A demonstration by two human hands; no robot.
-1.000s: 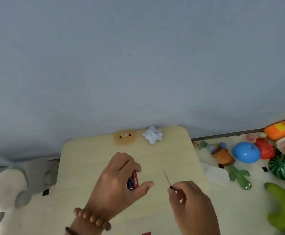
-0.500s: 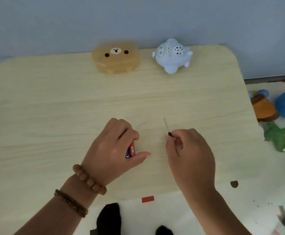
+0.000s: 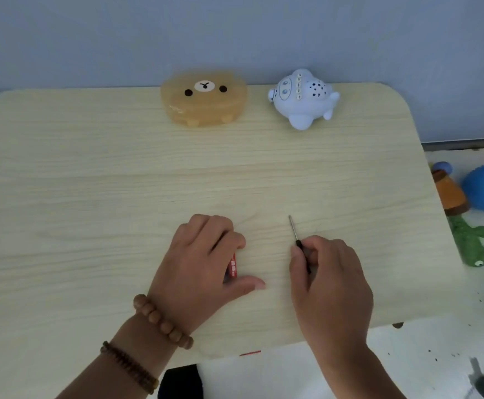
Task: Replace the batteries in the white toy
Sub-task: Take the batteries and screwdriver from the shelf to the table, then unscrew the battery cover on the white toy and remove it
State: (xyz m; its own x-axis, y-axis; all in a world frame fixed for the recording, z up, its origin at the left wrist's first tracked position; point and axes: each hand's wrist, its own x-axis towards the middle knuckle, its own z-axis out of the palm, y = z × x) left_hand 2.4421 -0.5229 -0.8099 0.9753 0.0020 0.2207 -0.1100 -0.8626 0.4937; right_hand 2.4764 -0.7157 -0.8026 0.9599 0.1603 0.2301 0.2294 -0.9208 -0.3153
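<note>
Two hands low on table (image 3: 91, 197). Left hand (image 3: 200, 269): fingers curled around red batteries (image 3: 233, 266). Right hand (image 3: 330, 280): fingers pinching screwdriver (image 3: 295, 233). White toy (image 3: 302, 99) at far edge, beside bear-faced box (image 3: 204, 99), well apart from both hands.

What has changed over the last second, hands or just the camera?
Mostly the view: it tipped down from the wall onto the table, so everything looks nearer. The left hand keeps its fingers round the red batteries, and the right hand still holds the small screwdriver, tip pointing away. Nothing was picked up or let go. The white toy and bear case sit untouched at the far edge.
</note>
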